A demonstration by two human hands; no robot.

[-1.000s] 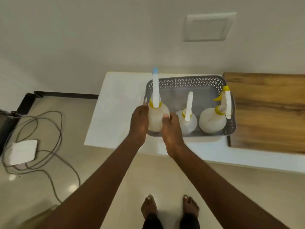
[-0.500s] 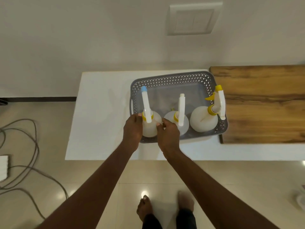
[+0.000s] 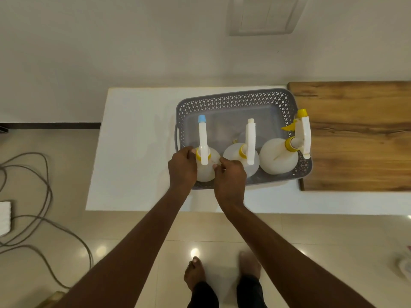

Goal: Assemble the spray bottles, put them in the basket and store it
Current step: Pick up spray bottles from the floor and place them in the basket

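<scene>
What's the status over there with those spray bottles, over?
Left hand and right hand both grip the blue-tipped bottle, low in the grey basket. Two more bottles stand beside it. Nothing in the way.

A white desk (image 3: 138, 138) is set against a plain cream wall (image 3: 111, 45), and a wooden board (image 3: 360, 134) is laid at the desk's right end. Grey cables (image 3: 42, 196) are strewn over the glossy beige floor tiles (image 3: 124, 236) left of the desk, and a white panel (image 3: 263, 15) is fixed to the wall above it.
</scene>
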